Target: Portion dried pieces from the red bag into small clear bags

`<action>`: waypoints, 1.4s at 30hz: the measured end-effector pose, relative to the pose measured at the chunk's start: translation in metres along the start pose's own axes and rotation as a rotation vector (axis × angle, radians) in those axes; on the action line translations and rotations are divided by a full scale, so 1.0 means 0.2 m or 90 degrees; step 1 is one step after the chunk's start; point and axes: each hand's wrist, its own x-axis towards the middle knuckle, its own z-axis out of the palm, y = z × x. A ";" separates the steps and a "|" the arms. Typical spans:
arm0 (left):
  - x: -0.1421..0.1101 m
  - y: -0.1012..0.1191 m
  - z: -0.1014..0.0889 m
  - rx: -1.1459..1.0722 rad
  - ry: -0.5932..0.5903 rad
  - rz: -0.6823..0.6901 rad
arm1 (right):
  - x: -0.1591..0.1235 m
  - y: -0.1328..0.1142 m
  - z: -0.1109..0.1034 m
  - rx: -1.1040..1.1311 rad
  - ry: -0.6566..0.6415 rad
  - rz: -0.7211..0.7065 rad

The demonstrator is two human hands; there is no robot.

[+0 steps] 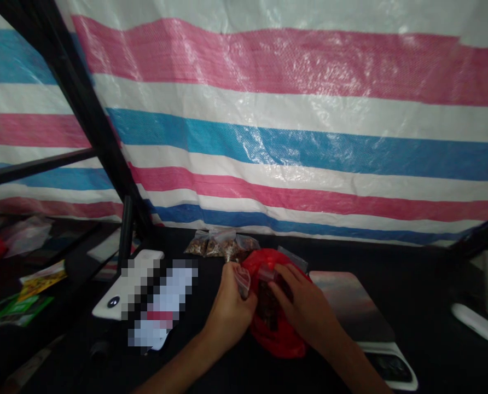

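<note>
My left hand [231,309] is closed around a small clear zip bag [243,280], its top edge showing above the thumb. Right beside it lies an opened red plastic bag [277,346] with dark brown contents visible inside. Over its mouth, my right hand [305,301] reaches in with thumb and fingertips at another small clear zip bag [267,272]; the fingers seem to pinch its edge. Behind the hands, several filled zip bags [216,244] with brown bits lie in a row. A flat clear bag [293,258] sits behind the red one.
A white phone-like device [108,301] and a blurred-out packet [166,306] lie to the left. On the right are a scale [387,368], a flat pinkish-grey panel [346,301] and a white oblong object [476,323]. A black frame bar [125,241] stands left; striped sheeting [301,148] hangs behind.
</note>
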 end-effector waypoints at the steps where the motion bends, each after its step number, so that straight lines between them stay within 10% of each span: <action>1: 0.01 -0.01 0.01 -0.051 0.010 0.007 | 0.00 0.00 0.00 -0.001 0.004 0.004; 9: 0.07 0.00 -0.03 -0.084 0.116 -0.013 | 0.00 0.04 0.00 0.035 0.032 -0.061; 13: 0.03 0.02 -0.04 0.025 0.033 -0.029 | -0.01 0.04 0.00 0.037 -0.008 -0.070; 19: 0.02 0.02 -0.02 -0.032 -0.063 -0.074 | -0.01 0.01 -0.01 0.047 -0.114 -0.019; 28: 0.11 -0.04 -0.03 -0.208 0.016 -0.080 | -0.01 -0.04 -0.04 -0.044 -0.218 0.084; 34: 0.11 -0.01 -0.09 -0.022 0.048 -0.099 | 0.01 -0.07 -0.05 -0.108 -0.232 0.158; 42: 0.07 0.07 -0.16 0.039 -0.186 -0.233 | 0.00 -0.06 -0.05 -0.131 -0.226 0.195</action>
